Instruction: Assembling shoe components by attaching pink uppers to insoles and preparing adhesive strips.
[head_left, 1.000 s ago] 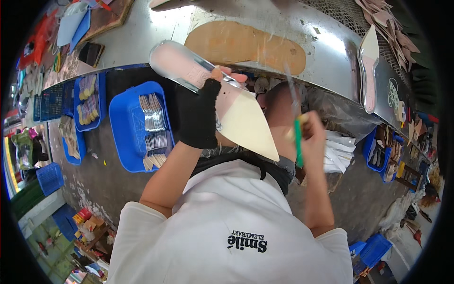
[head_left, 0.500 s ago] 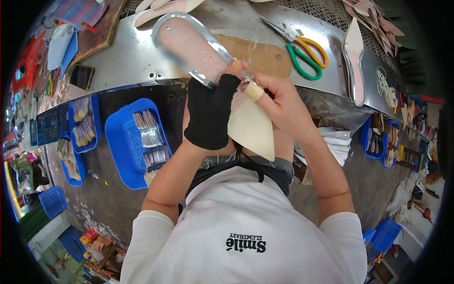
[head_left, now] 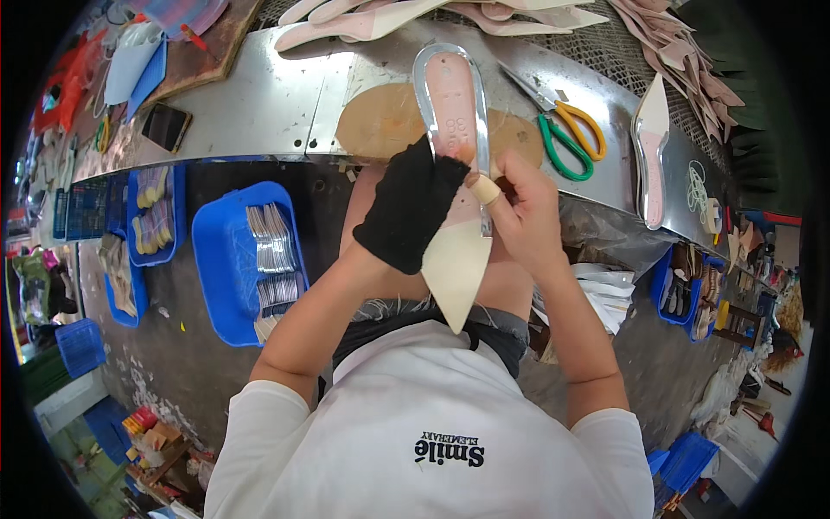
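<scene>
Left of the fingers, a blue bin [head_left: 226, 268] holds stacked insoles. The black-gloved left hand [head_left: 408, 206] grasps a pink-and-cream insole [head_left: 456, 270] by its middle, rounded end above its fingers, pointed end below. At the insole's right edge, the right hand's [head_left: 536, 209] fingers are bent; whether they pinch it, I cannot tell. Right of them, scissors [head_left: 564, 109] lie on the tabletop [head_left: 612, 177].

Metal bench [head_left: 264, 99] passable at left; scissors [head_left: 548, 103] obstruct beyond the hands [head_left: 529, 208].
</scene>
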A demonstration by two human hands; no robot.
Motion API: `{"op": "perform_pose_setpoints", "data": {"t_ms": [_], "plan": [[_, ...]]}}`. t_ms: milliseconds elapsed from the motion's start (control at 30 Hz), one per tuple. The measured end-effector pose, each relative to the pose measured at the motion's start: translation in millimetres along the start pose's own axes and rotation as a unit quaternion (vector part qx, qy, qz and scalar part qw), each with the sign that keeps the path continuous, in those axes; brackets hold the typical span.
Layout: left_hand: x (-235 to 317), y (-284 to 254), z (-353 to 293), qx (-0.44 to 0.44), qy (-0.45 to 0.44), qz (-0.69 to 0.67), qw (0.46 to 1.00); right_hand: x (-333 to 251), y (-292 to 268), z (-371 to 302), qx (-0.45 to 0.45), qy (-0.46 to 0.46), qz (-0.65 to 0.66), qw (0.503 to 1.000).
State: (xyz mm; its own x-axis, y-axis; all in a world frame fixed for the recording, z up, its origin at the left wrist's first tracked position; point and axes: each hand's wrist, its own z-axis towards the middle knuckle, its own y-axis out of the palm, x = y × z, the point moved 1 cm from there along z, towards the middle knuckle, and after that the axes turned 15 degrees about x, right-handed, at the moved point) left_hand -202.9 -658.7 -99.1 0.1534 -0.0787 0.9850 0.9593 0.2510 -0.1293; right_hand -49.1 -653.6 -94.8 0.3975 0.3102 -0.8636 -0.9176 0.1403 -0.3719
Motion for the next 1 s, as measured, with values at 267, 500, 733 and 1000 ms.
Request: {"op": "perform_pose_setpoints", "data": {"t_ms": [267, 500, 733, 1000], "plan": [[22.1, -11.4, -0.9, -0.167, -0.001, 0.077, 0.983, -13.8, -11.4, 64.4, -0.016, 0.118, 0.127, 0.985], [9.9, -17.6, 10.9, -0.242, -0.068, 0.071, 0.965, -11.1, -20.9, 73.3, -0.036, 0.143, 0.117, 0.982], [7.5, -8.4, 9.9, -0.208, -0.055, 0.075, 0.974, -36.3, 9.1, 43.7, 0.187, -0.261, -0.181, 0.929], [-4.3, -5.9, 3.6, -0.256, -0.057, 0.034, 0.964, -27.0, -16.0, 82.5, -0.077, 0.068, -0.08, 0.992]]}}
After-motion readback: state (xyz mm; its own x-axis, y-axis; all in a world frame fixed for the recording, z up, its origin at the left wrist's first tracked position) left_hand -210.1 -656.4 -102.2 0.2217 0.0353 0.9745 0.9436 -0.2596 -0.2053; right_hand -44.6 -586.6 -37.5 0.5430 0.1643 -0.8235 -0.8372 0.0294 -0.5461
